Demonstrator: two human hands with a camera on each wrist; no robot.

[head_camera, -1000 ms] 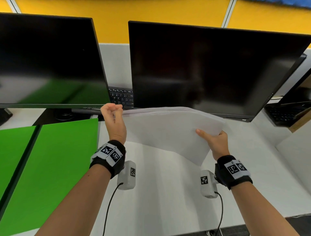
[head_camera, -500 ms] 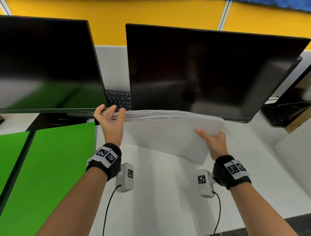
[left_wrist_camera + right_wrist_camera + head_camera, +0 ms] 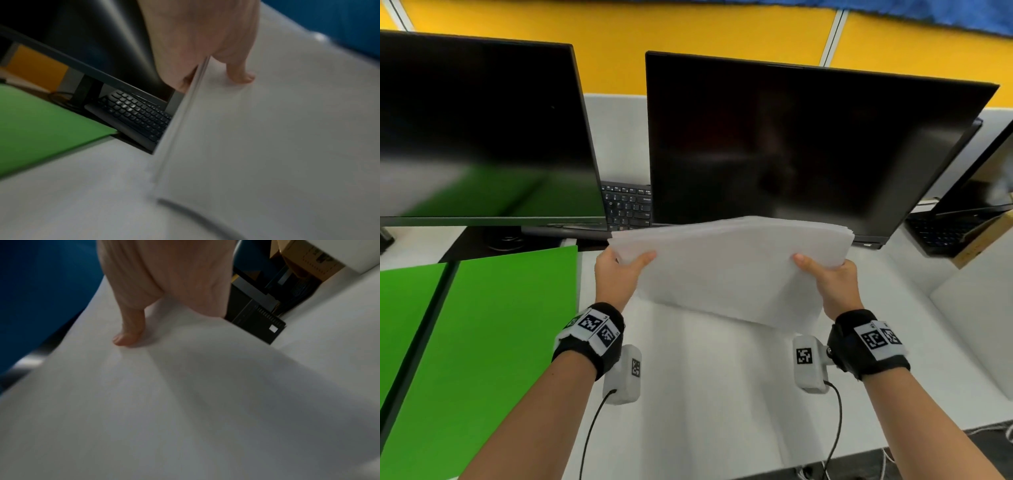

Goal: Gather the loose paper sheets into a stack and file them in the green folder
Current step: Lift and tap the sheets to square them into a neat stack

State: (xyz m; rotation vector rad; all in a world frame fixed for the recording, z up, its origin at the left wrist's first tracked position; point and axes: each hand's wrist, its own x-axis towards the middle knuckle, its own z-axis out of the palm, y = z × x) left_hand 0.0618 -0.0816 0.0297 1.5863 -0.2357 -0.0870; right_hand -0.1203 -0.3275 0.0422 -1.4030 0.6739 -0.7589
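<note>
A stack of white paper sheets (image 3: 729, 263) is held tilted above the white desk, its lower edge near the desk top. My left hand (image 3: 619, 270) pinches the stack's left edge, thumb on the near face. My right hand (image 3: 832, 277) pinches the right edge the same way. In the left wrist view the thumb lies on the paper stack (image 3: 267, 146) and the fingers go behind its edge. In the right wrist view the thumb presses the sheet (image 3: 185, 394); the fingers are hidden behind it. The green folder (image 3: 482, 342) lies open and flat at the left.
Two dark monitors (image 3: 791, 144) stand close behind the paper. A black keyboard (image 3: 628, 205) lies between them. A laptop (image 3: 955, 226) and a cardboard box (image 3: 983, 243) sit at the far right. A white partition (image 3: 976, 322) bounds the desk on the right.
My left hand has let go of the stack's top left corner, opened, and taken hold lower on the left edge. The stack's top has tipped towards me, showing more of its face.
</note>
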